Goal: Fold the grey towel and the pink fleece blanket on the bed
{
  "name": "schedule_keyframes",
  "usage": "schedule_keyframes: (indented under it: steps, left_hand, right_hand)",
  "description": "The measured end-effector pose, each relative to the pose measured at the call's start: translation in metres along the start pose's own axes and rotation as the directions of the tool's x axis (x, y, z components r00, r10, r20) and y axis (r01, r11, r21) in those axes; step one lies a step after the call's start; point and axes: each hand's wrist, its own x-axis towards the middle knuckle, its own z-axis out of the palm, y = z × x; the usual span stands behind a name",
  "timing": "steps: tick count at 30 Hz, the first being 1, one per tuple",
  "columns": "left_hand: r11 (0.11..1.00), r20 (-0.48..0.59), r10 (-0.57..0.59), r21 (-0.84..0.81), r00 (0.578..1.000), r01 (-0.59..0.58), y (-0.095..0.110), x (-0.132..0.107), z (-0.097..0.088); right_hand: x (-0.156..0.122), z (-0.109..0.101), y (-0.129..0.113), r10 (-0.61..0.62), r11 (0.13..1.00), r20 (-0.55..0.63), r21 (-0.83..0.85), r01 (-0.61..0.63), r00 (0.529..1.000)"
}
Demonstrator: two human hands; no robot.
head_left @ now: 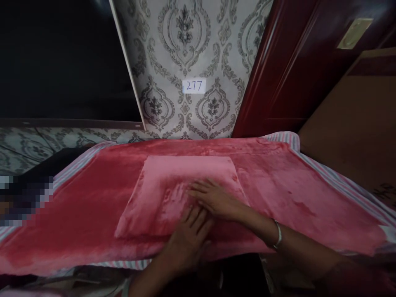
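A pink, soft-looking rectangular cloth piece (154,173), perhaps folded, lies flat on a larger red-pink plush cover (89,194). My right hand (213,198) rests palm down on its right-centre part, fingers stretched toward the left. Just nearer to me, my left hand (192,231) touches its front part, fingers extended and pointing away. The two hands are close together, and the right fingertips are a little blurred. Neither hand grips anything. Streaks and dents mark the cloth's nap beside my fingers.
The cover spreads over a table-like surface, its striped edging (337,173) hanging at the sides. Behind stand a patterned wall (185,53) with a "277" label (194,85), a dark screen (62,62), a dark red door (287,62) and a cardboard box (349,123) at right.
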Motion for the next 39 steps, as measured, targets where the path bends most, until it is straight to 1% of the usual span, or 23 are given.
schedule_keyframes:
  steps: [2,3,6,8,12,14,17,19,22,24,25,26,27,28,29,30,31,32,33,34,35,36,39]
  left_hand:
    - [0.999,0.016,-0.047,0.006,0.999,0.047,0.01,-0.006,0.01]
    - [0.998,0.019,-0.069,0.015,0.997,0.069,0.014,-0.009,0.016]
    - [0.997,0.013,-0.08,0.02,0.997,0.08,0.017,-0.014,0.025]
    - [0.997,0.019,-0.073,0.0,0.997,0.073,0.016,-0.015,0.027]
    - [0.998,0.031,-0.062,-0.004,0.998,0.062,0.015,-0.016,0.028]
    - [0.998,0.037,-0.065,0.015,0.997,0.064,0.015,-0.017,0.029]
    - [0.997,0.047,-0.063,0.05,0.997,0.061,0.017,-0.017,0.03]
    - [0.996,0.048,-0.071,0.049,0.996,0.069,0.018,-0.015,0.028]
    - [0.995,0.04,-0.098,0.017,0.994,0.097,0.02,-0.01,0.02]
    - [0.995,0.022,-0.095,-0.011,0.995,0.095,0.018,-0.007,0.009]
    - [0.995,-0.001,-0.1,-0.023,0.995,0.1,0.017,-0.008,0.003]
    - [0.992,-0.031,-0.119,-0.034,0.992,0.118,0.015,-0.009,-0.003]
    - [0.989,-0.064,-0.148,-0.04,0.987,0.146,0.012,-0.012,-0.008]
    - [0.982,-0.097,-0.188,-0.039,0.977,0.185,0.009,-0.016,-0.013]
    - [0.973,-0.122,-0.23,-0.029,0.966,0.228,0.005,-0.021,-0.016]
    - [0.962,-0.141,-0.27,-0.01,0.953,0.271,0.002,-0.028,-0.018]
    - [0.953,-0.152,-0.296,0.018,0.943,0.303,-0.001,-0.034,-0.017]
    - [0.945,-0.151,-0.314,0.052,0.938,0.324,-0.004,-0.041,-0.015]
    - [0.938,-0.147,-0.323,0.084,0.935,0.338,-0.006,-0.047,-0.012]
    - [0.932,-0.145,-0.329,0.108,0.933,0.346,-0.007,-0.053,-0.007]
    - [0.929,-0.144,-0.333,0.12,0.932,0.35,-0.008,-0.057,-0.003]
    - [0.928,-0.142,-0.336,0.12,0.931,0.353,-0.008,-0.06,0.001]
    - [0.927,-0.148,-0.355,0.07,0.923,0.368,-0.006,-0.064,0.01]
  right_hand:
    - [0.016,0.004,0.015,-0.091,0.994,0.073,-0.057,0.095,0.993]
    - [0.023,0.007,0.024,-0.114,0.989,0.094,-0.088,0.123,0.989]
    - [0.047,0.01,0.062,-0.116,0.979,0.086,-0.16,0.128,0.99]
    - [0.063,0.008,0.089,-0.069,0.983,0.077,-0.162,0.081,0.995]
    - [0.092,0.008,0.137,0.086,0.993,0.115,-0.094,-0.075,0.99]
    - [0.1,0.013,0.152,0.149,0.988,0.109,-0.06,-0.143,0.983]
    - [0.103,0.022,0.161,0.198,0.98,0.064,-0.024,-0.197,0.978]
    - [0.102,0.023,0.16,0.213,0.977,0.055,-0.011,-0.213,0.976]
    - [0.102,0.013,0.153,0.264,0.964,0.088,-0.028,-0.263,0.96]
    - [0.105,0.002,0.141,0.297,0.953,0.079,-0.082,-0.291,0.952]
    - [0.106,-0.003,0.131,0.28,0.956,0.055,-0.111,-0.273,0.958]
    - [0.108,-0.006,0.118,0.228,0.965,0.03,-0.136,-0.222,0.973]
    - [0.108,-0.007,0.103,0.141,0.979,0.014,-0.153,-0.137,0.99]
    - [0.108,-0.007,0.085,0.029,0.987,0.017,-0.161,-0.026,0.999]
    - [0.107,-0.003,0.067,-0.093,0.982,0.039,-0.159,0.098,0.995]
    - [0.105,0.002,0.048,-0.207,0.965,0.076,-0.147,0.216,0.975]
    - [0.104,0.008,0.031,-0.306,0.938,0.111,-0.132,0.319,0.946]
    - [0.103,0.015,0.017,-0.382,0.91,0.135,-0.118,0.398,0.914]
    - [0.104,0.022,0.007,-0.434,0.886,0.149,-0.109,0.451,0.889]
    - [0.106,0.028,0.002,-0.46,0.872,0.152,-0.106,0.477,0.875]
    - [0.111,0.033,0.001,-0.464,0.87,0.15,-0.109,0.481,0.873]
    - [0.117,0.036,0.005,-0.448,0.878,0.145,-0.116,0.465,0.882]
    - [0.145,0.036,0.034,-0.341,0.925,0.134,-0.131,0.358,0.93]
